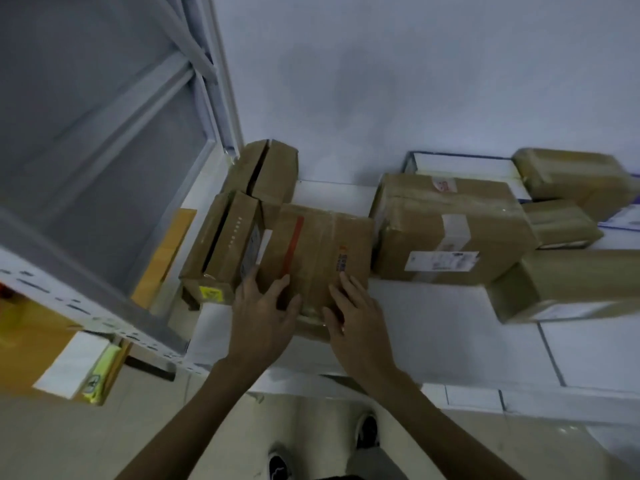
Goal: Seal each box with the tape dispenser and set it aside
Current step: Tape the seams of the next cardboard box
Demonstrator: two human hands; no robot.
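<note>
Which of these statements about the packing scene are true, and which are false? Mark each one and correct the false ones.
1. The left hand and the right hand both rest on the red-striped box. True.
2. The right hand grips a tape dispenser. False: it holds nothing and its fingers lie straight on the box.
3. The neighbouring box, left of the red-striped one, shows a dark gap between its top flaps. True.
4. The large box to the right carries no labels. False: a white printed label is stuck on its near side.
</note>
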